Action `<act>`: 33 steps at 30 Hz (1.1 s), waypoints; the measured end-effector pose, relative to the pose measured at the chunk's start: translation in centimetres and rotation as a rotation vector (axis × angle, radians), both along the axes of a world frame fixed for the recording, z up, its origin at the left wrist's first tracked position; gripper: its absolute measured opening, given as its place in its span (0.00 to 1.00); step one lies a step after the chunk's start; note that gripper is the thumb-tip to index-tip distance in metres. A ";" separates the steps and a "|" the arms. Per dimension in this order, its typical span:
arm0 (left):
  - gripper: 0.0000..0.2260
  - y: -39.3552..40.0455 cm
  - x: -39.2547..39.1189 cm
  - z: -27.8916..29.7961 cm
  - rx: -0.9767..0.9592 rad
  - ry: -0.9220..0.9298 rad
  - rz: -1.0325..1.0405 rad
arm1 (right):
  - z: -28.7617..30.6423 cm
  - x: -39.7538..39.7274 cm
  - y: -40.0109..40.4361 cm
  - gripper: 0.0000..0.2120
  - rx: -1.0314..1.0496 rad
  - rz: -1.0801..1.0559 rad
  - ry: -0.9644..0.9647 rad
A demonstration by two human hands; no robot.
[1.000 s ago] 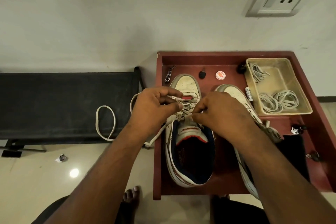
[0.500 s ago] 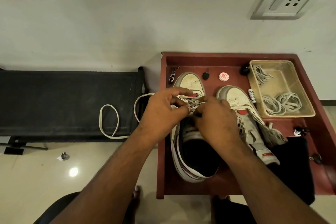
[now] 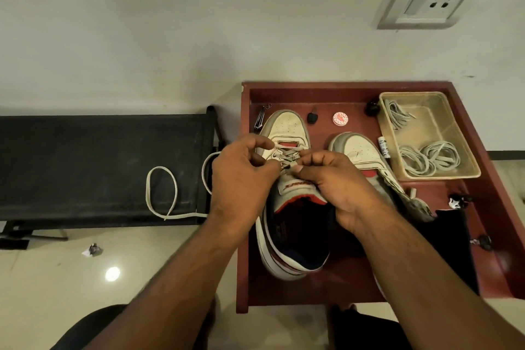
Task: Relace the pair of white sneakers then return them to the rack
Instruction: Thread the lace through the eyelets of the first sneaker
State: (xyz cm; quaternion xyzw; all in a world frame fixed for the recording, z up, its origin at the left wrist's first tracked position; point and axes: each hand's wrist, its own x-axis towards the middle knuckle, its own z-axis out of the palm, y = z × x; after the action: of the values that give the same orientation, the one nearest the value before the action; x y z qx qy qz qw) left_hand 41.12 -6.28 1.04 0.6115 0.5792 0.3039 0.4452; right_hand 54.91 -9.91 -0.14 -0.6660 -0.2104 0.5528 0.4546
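Right sneaker point(image 3: 366, 156) heel behind right forearm point(image 3: 426, 278).

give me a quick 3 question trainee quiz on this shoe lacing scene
1. True or false: both hands work at the laces of the left sneaker.
2. Where do the spare laces lie? A) plastic tray B) black bench C) floor
3. Fill in: the loose lace end trails onto the black ____.

Key: 1 true; 2 A; 3 bench
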 end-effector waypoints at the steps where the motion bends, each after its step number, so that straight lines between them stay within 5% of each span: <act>1: 0.12 0.2 -0.1 0.1 -0.028 -0.019 -0.021 | -0.1 0.0 0.0 0.07 0.016 0.014 -0.017; 8: 0.16 1.9 -1.3 0.4 -0.239 -0.129 -0.136 | -0.6 0.1 -0.1 0.07 0.134 0.095 -0.144; 17: 0.20 2.9 -1.7 -1.0 0.072 0.017 -0.399 | -0.7 0.2 0.1 0.06 0.178 0.126 -0.237; 28: 0.09 3.9 -1.9 -1.8 0.194 0.066 -0.587 | -0.2 -0.4 0.3 0.07 0.064 0.002 -0.150; 33: 0.13 4.3 -1.3 -1.3 0.209 0.185 -0.694 | 0.0 -0.5 0.1 0.07 0.057 -0.004 -0.244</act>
State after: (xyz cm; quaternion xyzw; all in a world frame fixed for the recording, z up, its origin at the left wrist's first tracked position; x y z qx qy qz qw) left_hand 39.77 -2.02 -0.30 0.8386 0.3410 0.1357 0.4026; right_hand 54.37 -9.76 -0.18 -0.7155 -0.2785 0.4606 0.4453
